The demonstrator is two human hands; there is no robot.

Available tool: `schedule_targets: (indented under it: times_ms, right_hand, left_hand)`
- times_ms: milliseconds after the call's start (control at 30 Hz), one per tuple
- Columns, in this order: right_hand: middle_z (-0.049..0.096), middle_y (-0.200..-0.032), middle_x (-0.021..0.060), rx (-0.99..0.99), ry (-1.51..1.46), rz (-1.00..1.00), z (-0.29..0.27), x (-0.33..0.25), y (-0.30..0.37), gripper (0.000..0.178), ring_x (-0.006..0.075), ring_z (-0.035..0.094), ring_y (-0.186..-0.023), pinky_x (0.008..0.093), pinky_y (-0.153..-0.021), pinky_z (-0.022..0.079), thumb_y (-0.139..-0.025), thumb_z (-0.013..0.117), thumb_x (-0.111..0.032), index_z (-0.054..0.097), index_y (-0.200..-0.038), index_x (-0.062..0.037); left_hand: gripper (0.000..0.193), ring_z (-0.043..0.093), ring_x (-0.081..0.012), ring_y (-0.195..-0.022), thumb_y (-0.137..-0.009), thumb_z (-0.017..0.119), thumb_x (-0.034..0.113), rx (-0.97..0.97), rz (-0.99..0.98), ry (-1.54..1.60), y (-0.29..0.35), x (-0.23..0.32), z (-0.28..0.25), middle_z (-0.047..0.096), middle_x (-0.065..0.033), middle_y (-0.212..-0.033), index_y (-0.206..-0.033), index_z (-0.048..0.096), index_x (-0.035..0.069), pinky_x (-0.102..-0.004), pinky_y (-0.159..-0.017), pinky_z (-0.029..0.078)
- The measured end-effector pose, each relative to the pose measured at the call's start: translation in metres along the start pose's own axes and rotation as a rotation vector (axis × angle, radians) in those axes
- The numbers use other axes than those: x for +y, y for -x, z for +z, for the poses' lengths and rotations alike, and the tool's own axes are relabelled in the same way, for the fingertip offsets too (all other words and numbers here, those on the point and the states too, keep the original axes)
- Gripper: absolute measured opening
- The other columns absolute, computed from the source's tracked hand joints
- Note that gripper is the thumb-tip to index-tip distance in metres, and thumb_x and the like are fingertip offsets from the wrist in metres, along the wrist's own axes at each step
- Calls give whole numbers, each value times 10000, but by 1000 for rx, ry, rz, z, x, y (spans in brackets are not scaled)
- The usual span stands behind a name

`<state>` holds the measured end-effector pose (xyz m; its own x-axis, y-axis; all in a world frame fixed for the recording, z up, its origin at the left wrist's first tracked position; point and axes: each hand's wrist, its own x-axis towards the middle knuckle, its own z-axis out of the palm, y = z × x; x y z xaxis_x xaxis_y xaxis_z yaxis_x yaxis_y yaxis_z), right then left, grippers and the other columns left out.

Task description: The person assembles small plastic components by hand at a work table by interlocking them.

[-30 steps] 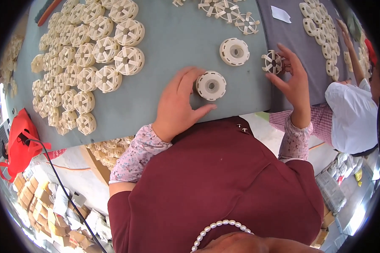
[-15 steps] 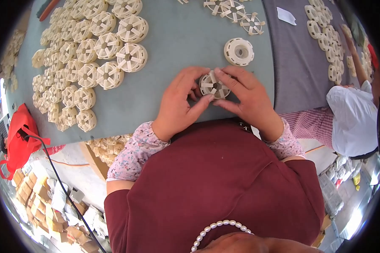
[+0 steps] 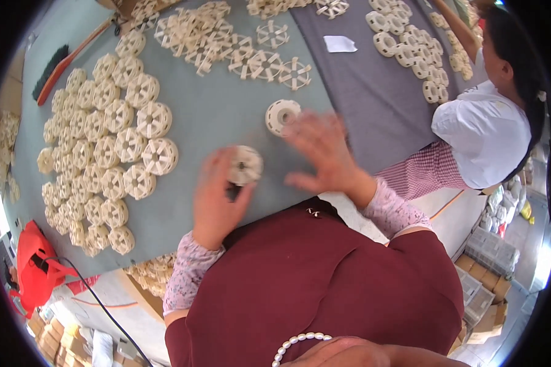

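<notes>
My left hand (image 3: 216,192) grips a cream plastic round part (image 3: 248,164) with a spoked top, fingers and thumb on its left side, just over the green table cover. My right hand (image 3: 324,153), blurred by motion, has its fingers spread, the tips reaching the right edge of a plain cream plastic ring (image 3: 272,117). Whether those fingertips touch the ring or hover over it I cannot tell. The ring lies on the table with its wide hole facing up. To the left, many similar spoked round parts (image 3: 106,151) lie in a tight block.
Flat spoked pieces (image 3: 266,65) are heaped at the back. A brush with a red handle (image 3: 58,79) lies at the far left. On the grey cloth (image 3: 373,125) are a scrap of white paper (image 3: 340,44) and more rings (image 3: 410,54). A co-worker (image 3: 480,137) sits at the right.
My hands have parted. The left has carried the spoked round part leftward, away from the right. My right hand has let go of it and opened toward the plain ring. The view has shifted.
</notes>
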<state>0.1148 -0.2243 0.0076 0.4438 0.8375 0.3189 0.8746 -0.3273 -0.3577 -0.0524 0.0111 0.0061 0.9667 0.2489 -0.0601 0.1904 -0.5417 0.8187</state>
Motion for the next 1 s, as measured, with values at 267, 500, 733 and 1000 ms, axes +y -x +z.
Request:
schedule_targets:
  times_ms: [267, 500, 733, 1000]
  right_hand:
    - [400, -1680, 198, 484, 686, 582, -70, 296, -67, 740, 464, 330, -1548, 725, -1194, 264, -959, 604, -721, 583, -1549, -275]
    - [366, -1719, 167, 137, 484, 989, -81, 329, -77, 839, 434, 307, -1590, 775, -1172, 241, -937, 494, -831, 486, -1621, -345]
    - [459, -1665, 131, 87, 333, 510, -54, 190, -15, 667, 374, 450, -1512, 710, -1183, 258, -946, 652, -623, 594, -1546, -338]
    - [487, -1653, 82, -131, 163, 145, -45, 47, -12, 705, 354, 504, -1456, 617, -1205, 284, -851, 731, -541, 638, -1506, -297]
  left_hand:
    - [710, 629, -253, -1058, -840, 864, 116, 543, 179, -250, 10, -24, -5, 506, -212, -1513, -1485, 580, 25, -290, -754, 562]
    - [612, 627, -356, -1214, -841, 848, 119, 363, 384, -265, -13, -5, 12, 548, -210, -1473, -1410, 640, 30, -417, -911, 584]
    - [774, 535, -422, -1333, -864, 847, 288, 141, 419, -261, -78, 44, 50, 530, -208, -1496, -1523, 521, 46, -496, -1132, 455]
    - [744, 572, -390, -1257, -833, 865, 247, 129, 296, -192, -69, 23, 27, 593, -186, -1394, -1478, 552, 47, -497, -1084, 474]
